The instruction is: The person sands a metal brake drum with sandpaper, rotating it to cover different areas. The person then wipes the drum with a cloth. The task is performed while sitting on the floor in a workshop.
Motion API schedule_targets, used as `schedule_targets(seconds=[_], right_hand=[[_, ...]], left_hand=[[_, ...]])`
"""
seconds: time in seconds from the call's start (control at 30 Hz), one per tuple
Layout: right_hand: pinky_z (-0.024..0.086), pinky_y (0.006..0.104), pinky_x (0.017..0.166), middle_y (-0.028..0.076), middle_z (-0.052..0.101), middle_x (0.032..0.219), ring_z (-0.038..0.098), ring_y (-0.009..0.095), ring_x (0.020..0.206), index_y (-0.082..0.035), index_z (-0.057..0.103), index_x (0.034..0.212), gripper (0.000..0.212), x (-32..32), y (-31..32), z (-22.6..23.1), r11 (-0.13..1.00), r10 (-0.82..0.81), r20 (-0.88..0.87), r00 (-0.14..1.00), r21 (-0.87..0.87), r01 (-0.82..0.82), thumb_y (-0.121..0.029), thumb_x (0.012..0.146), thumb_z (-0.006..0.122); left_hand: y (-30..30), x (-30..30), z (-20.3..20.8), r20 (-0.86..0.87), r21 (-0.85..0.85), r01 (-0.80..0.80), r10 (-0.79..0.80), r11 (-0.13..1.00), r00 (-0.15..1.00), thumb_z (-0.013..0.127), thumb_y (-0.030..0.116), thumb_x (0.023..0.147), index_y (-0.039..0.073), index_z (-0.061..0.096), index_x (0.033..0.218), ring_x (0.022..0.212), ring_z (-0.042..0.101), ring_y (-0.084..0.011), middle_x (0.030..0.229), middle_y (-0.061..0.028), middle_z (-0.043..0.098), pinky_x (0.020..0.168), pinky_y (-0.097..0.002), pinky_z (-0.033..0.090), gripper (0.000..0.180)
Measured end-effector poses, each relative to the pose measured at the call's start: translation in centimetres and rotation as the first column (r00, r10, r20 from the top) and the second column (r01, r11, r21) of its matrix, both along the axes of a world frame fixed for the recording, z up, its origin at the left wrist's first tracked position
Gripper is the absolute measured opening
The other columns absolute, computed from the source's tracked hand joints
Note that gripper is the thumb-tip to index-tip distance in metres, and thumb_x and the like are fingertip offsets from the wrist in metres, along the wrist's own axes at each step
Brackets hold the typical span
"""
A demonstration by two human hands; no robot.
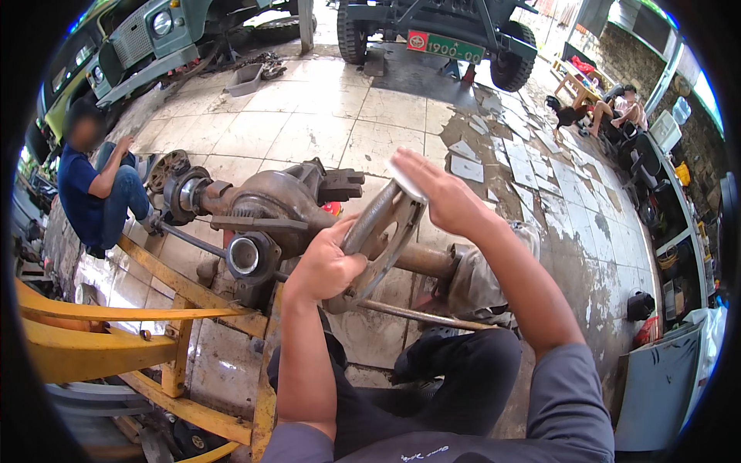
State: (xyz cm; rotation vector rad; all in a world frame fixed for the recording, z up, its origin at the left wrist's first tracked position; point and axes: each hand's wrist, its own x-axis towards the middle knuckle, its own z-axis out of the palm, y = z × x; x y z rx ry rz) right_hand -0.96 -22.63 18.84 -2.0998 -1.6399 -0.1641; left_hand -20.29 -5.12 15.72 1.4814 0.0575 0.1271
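Workshop floor; left hand (324, 266) perhaps gripping flange (384, 231)

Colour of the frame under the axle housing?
Yellow frame, scuffed and rusty; head view.

Both bare forearms rise from the lower edge, sleeves ending near the elbows. The left hand (328, 266) is closed in a fist-like grip, knuckles outward, wrist straight. The right hand (440, 193) is held higher, palm flat and fingers (409, 166) extended together, pointing up and left, wrist slightly bent.
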Motion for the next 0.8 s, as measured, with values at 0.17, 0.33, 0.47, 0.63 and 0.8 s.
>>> schedule_targets(seconds=[0.17,0.33,0.47,0.63,0.8], right_hand=[[0.041,0.0426,0.11,0.025,0.048,0.147,0.048,0.037,0.134,-0.011,0.036,0.154,0.083,1.7,-0.8,2.7,0.943,-0.332,-0.205,0.921,-0.087,0.32,0.019,0.076,0.038],[0.036,0.0405,0.115,0.026,0.044,0.149,0.043,0.038,0.139,-0.01,0.029,0.156,0.088,2.0,0.3,0.5,0.951,-0.26,-0.198,0.945,-0.219,0.216,0.018,0.074,0.038],[0.039,0.0413,0.113,0.025,0.047,0.147,0.047,0.038,0.135,-0.012,0.031,0.156,0.088,2.6,-0.8,0.9,0.949,-0.311,-0.163,0.936,0.003,0.316,0.018,0.073,0.041],[0.038,0.0395,0.114,0.021,0.048,0.148,0.047,0.037,0.136,-0.011,0.035,0.154,0.085,2.6,0.7,0.9,0.899,-0.362,-0.208,0.909,-0.335,0.281,0.019,0.074,0.04],[0.04,0.0395,0.113,0.021,0.047,0.149,0.048,0.036,0.135,-0.009,0.036,0.153,0.086,1.7,0.2,1.2,0.996,-0.086,-0.037,0.996,-0.006,0.085,0.02,0.072,0.04]], left_hand=[[-0.1,0.3,0.3,0.023,0.046,-0.046,0.045,0.998,0.999,0.053,-0.005,0.077,-0.004,0.054,0.138,0.106,0.058,-0.0119,0.123,-0.0088,0.063,0.092,-0.0251,0.046,0.061],[0.0,0.3,0.6,0.024,-0.023,-0.042,0.042,0.999,0.999,0.055,-0.007,0.076,0.003,0.057,0.138,0.092,0.055,-0.0066,0.107,0.0016,0.065,0.083,-0.0222,0.044,0.062],[0.0,0.5,0.7,0.044,0.097,-0.078,0.074,0.992,0.996,0.055,-0.007,0.076,0.002,0.056,0.138,0.092,0.055,-0.0067,0.107,0.001,0.065,0.083,-0.0225,0.044,0.062],[0.2,0.1,0.3,0.012,-0.004,-0.033,0.033,0.999,0.999,0.055,-0.007,0.077,0.0,0.054,0.14,0.095,0.056,-0.0067,0.11,-0.0002,0.066,0.086,-0.0232,0.045,0.063],[0.8,0.5,-0.4,0.044,0.093,-0.059,0.055,0.994,0.997,0.055,-0.007,0.077,-0.001,0.055,0.138,0.092,0.057,-0.0067,0.11,0.0003,0.065,0.084,-0.0221,0.045,0.062]])
